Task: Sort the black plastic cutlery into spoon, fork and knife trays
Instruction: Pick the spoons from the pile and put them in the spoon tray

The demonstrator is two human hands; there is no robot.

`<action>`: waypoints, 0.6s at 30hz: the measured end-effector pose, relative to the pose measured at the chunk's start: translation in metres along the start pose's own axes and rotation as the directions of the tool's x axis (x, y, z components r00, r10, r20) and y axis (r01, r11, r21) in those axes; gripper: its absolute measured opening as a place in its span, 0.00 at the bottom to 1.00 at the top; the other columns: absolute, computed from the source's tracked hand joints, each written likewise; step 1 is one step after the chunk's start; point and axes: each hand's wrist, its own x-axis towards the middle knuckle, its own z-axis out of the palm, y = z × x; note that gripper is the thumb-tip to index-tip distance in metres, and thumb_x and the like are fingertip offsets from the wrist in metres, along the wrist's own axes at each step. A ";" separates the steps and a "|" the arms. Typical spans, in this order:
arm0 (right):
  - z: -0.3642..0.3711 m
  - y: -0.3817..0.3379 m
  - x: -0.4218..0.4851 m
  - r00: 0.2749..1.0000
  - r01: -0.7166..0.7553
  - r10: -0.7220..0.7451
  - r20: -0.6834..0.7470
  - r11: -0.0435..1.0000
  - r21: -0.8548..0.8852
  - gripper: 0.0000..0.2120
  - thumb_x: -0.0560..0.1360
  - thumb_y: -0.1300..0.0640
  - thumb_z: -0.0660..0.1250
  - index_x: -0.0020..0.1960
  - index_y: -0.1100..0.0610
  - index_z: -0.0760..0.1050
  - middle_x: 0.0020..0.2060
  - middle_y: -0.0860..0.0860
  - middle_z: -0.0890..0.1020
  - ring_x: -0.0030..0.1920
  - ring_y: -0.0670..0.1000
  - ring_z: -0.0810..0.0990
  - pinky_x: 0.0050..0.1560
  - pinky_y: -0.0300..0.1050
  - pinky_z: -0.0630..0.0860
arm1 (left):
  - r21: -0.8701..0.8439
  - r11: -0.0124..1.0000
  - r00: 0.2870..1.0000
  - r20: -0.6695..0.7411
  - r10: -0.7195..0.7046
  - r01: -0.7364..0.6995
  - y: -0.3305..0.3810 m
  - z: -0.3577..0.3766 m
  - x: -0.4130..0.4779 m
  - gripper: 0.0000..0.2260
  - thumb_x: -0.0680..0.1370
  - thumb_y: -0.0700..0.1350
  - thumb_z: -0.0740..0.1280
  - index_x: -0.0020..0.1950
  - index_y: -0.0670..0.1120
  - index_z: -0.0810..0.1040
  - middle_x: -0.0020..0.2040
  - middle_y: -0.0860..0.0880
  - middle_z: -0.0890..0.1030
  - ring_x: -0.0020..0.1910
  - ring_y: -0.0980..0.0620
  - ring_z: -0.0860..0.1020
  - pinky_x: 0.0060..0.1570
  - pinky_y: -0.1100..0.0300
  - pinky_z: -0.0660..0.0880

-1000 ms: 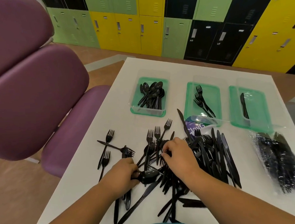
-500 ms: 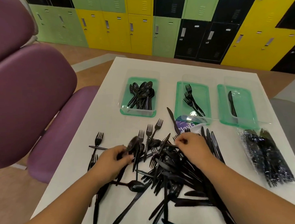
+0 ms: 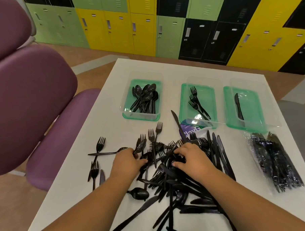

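A heap of black plastic cutlery [image 3: 170, 175] lies on the white table [image 3: 113, 117]. My left hand [image 3: 125, 162] grips a black spoon [image 3: 140, 145] whose bowl sticks up past my fingers. My right hand [image 3: 192, 159] rests on the heap with its fingers curled among forks and knives; what it holds, if anything, is hidden. At the back stand three green trays: the spoon tray [image 3: 130, 114] with several spoons, the fork tray [image 3: 183, 103] with three forks, and the knife tray [image 3: 250, 121] with one knife.
A clear bag of black cutlery [image 3: 274, 160] lies at the table's right side. A purple-printed wrapper [image 3: 190, 127] sits in front of the fork tray. Purple chairs [image 3: 30, 106] stand to the left. Coloured lockers [image 3: 144, 28] line the far wall.
My left hand lifted a spoon out of the heap and now holds it over the pile's left side. My right hand shifted slightly within the heap.
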 end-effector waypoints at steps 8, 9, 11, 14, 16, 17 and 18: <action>-0.003 0.003 -0.001 0.995 0.096 -0.096 -0.003 0.991 -0.095 0.17 0.74 0.46 0.68 0.63 0.43 0.74 0.59 0.45 0.71 0.61 0.49 0.68 0.62 0.48 0.69 | 0.058 0.998 0.999 -0.029 0.030 -0.029 0.000 -0.001 0.003 0.09 0.77 0.47 0.64 0.41 0.45 0.78 0.33 0.50 0.76 0.34 0.52 0.73 0.31 0.63 0.65; -0.003 0.002 -0.001 0.995 0.101 -0.103 -0.013 0.990 -0.099 0.17 0.74 0.47 0.68 0.62 0.43 0.74 0.59 0.45 0.71 0.60 0.50 0.68 0.61 0.48 0.69 | 0.038 0.999 0.999 -0.034 0.028 -0.026 -0.001 -0.003 0.003 0.08 0.77 0.46 0.63 0.42 0.45 0.79 0.32 0.52 0.75 0.34 0.53 0.72 0.30 0.64 0.64; -0.003 0.003 -0.001 0.991 0.117 -0.123 -0.045 0.986 -0.120 0.17 0.74 0.51 0.68 0.62 0.45 0.72 0.59 0.46 0.70 0.60 0.50 0.69 0.59 0.47 0.70 | 0.012 1.000 1.000 -0.021 0.022 -0.022 -0.006 -0.008 0.003 0.05 0.76 0.43 0.64 0.46 0.47 0.79 0.37 0.53 0.76 0.38 0.54 0.73 0.36 0.65 0.66; -0.002 0.004 -0.001 0.984 0.161 -0.171 -0.056 0.975 -0.156 0.18 0.74 0.55 0.67 0.62 0.45 0.71 0.59 0.46 0.70 0.60 0.50 0.69 0.57 0.47 0.68 | 0.011 1.000 1.000 0.029 0.011 -0.011 -0.014 -0.012 0.001 0.04 0.72 0.44 0.71 0.45 0.47 0.79 0.37 0.55 0.76 0.38 0.56 0.74 0.34 0.67 0.66; -0.001 0.005 -0.001 0.982 0.180 -0.187 -0.021 0.965 -0.191 0.19 0.76 0.54 0.65 0.65 0.44 0.70 0.60 0.46 0.70 0.61 0.51 0.68 0.59 0.47 0.66 | 0.054 0.998 0.999 0.049 0.010 -0.012 -0.015 -0.011 -0.002 0.06 0.71 0.46 0.73 0.44 0.48 0.78 0.35 0.57 0.74 0.35 0.58 0.71 0.31 0.70 0.63; -0.001 0.005 0.000 0.982 0.186 -0.191 -0.004 0.960 -0.208 0.20 0.76 0.53 0.64 0.67 0.43 0.69 0.60 0.46 0.70 0.62 0.51 0.67 0.59 0.47 0.66 | 0.091 0.996 0.999 0.046 0.022 -0.026 -0.014 -0.010 -0.003 0.06 0.71 0.47 0.73 0.44 0.48 0.77 0.34 0.56 0.73 0.35 0.57 0.71 0.31 0.69 0.64; -0.001 0.004 0.000 0.981 0.192 -0.195 0.008 0.956 -0.223 0.20 0.77 0.52 0.64 0.68 0.43 0.68 0.60 0.46 0.70 0.62 0.51 0.67 0.60 0.48 0.65 | 0.136 0.990 0.998 0.038 0.042 -0.047 -0.013 -0.009 -0.004 0.05 0.72 0.47 0.71 0.45 0.49 0.78 0.34 0.55 0.73 0.36 0.55 0.71 0.32 0.66 0.65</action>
